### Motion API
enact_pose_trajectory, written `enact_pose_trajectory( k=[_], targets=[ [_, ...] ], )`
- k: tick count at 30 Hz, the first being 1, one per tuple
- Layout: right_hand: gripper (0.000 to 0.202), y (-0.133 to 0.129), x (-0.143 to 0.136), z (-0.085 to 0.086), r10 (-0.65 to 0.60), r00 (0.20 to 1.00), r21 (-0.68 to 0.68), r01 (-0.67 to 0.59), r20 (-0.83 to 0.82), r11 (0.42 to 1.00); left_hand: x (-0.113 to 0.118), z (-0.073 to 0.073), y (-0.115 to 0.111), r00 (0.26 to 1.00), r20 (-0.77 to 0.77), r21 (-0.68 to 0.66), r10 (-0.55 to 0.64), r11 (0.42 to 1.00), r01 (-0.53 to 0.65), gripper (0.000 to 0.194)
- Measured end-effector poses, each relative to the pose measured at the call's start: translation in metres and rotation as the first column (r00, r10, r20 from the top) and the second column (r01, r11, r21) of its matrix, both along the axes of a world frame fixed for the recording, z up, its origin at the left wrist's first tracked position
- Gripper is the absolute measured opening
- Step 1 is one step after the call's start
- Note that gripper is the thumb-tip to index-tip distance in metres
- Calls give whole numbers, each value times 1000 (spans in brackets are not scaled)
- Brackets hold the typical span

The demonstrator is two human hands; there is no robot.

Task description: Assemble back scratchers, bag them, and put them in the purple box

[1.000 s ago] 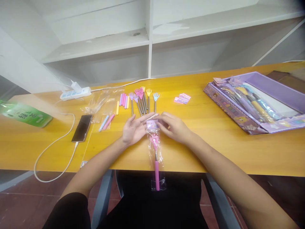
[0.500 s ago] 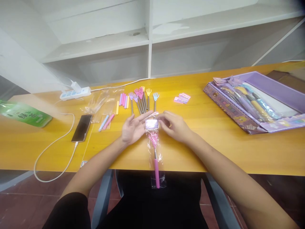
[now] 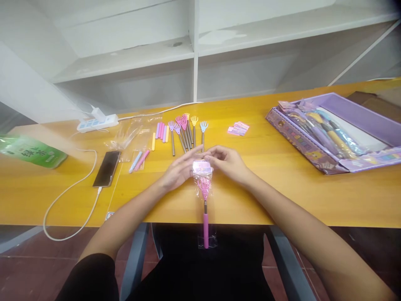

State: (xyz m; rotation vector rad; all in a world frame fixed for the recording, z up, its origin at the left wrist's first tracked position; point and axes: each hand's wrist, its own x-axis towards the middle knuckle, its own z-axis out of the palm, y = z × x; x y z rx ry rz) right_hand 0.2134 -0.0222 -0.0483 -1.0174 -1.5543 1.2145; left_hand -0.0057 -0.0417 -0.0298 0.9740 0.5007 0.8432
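A pink back scratcher (image 3: 206, 230) lies in a clear plastic bag (image 3: 213, 240), claw end away from me, its handle hanging past the table's front edge. A printed card (image 3: 202, 168) sits inside the bag above the claw. My left hand (image 3: 179, 170) is at the bag's top left, fingers stretched out and nearly straight along its upper edge. Thumb and forefinger of my right hand (image 3: 230, 164) pinch the bag's top right edge. Just beyond my hands are several loose back scratchers (image 3: 188, 129) with metal rods and coloured claws.
Left of the scratchers are coloured handle sleeves (image 3: 162, 131) and empty clear bags (image 3: 128, 136). Farther left lie a phone (image 3: 107, 169) on a cable, a power strip (image 3: 97, 123) and a green bottle (image 3: 33, 151). Small cards (image 3: 238, 128) and a purple box (image 3: 308, 144) of bagged scratchers are to the right.
My left hand has turned from palm up to fingers laid along the bag's top. My right hand has come closer to it, and the card now sits slightly lower.
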Motion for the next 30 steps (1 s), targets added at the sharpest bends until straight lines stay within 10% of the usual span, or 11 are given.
enact_pose_trajectory(
  k=[5, 13, 30],
  targets=[
    [42, 6, -1, -6, -54, 996, -17, 53, -74, 998, 1, -11, 1, 979, -102, 77, 177, 983, -170, 84],
    [28, 6, 4, -2, -169, 981, 284, 137, 91, 949, -1, -28, 10, 949, -299, -36, 99, 993, -115, 40],
    [17, -4, 8, 17, -42, 981, 519, -63, 189, 853, 1, -30, 3, 911, -209, 159, 354, 932, -326, 35]
  ],
)
